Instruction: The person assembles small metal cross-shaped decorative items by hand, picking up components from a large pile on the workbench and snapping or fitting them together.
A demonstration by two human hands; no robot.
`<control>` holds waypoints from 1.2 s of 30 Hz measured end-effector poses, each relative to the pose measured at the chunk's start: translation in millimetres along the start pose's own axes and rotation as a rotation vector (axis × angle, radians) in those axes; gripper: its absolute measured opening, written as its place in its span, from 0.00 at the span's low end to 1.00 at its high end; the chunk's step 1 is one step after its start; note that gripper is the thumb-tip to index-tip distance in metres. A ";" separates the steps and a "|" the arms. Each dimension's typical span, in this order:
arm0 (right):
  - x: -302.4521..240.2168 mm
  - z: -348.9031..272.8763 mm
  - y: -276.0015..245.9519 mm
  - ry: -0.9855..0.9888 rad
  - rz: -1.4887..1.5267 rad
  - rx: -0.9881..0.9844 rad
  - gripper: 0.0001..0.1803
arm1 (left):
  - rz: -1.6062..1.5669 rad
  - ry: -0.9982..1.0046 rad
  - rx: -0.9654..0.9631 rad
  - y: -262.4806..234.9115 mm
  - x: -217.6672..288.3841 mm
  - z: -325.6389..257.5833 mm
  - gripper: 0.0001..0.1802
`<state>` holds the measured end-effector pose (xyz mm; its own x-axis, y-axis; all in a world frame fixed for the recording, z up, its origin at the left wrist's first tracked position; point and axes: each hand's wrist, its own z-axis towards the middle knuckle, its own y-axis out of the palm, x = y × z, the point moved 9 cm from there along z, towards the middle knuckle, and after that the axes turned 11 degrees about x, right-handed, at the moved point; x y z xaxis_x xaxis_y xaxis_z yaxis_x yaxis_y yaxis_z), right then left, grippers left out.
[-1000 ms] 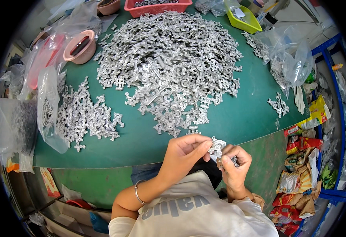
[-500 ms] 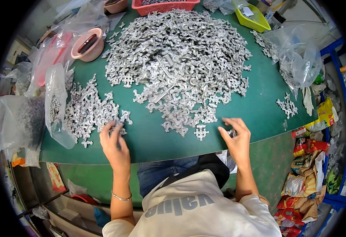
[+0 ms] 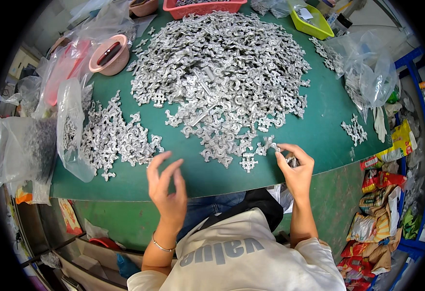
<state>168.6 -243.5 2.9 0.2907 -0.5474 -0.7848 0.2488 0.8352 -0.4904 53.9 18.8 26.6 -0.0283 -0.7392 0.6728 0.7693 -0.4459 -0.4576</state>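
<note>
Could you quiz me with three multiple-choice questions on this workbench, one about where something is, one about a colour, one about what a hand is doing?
1. Where is the big pile of metal parts?
A. middle of the table
B. on the floor
C. inside the yellow tray

2. What colour is the table?
A. white
B. green
C. brown

3. What is the left hand doing?
A. gripping a bag
B. pressed flat on the table
C. open, holding nothing

Answers:
1. A, the heap fills the table's centre, ahead of the person.
2. B, bare green shows all round the parts.
3. C, its fingers are spread and empty near the table's front edge, while the right hand pinches small metal parts at the pile's edge.
</note>
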 end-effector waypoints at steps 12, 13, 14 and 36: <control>-11.5 -51.3 37.1 0.703 1.033 -0.377 0.08 | -0.808 -0.429 -0.486 69.5 44.2 -21.5 0.17; -15.0 -51.9 38.0 0.675 1.034 -0.404 0.08 | -0.810 -0.430 -0.485 69.6 43.4 -21.7 0.17; -14.2 -53.5 38.4 0.678 1.037 -0.411 0.10 | -0.805 -0.394 -0.485 68.7 44.4 -20.9 0.16; -23.4 -50.5 30.2 0.650 0.991 -0.285 0.05 | -0.998 -0.987 -0.640 95.6 28.7 -50.1 0.08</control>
<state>122.7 -202.8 -12.7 -0.2975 0.3943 -0.8695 -0.0536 0.9024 0.4275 94.6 -70.4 -27.0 0.2704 0.4831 0.8328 0.2944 -0.8650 0.4062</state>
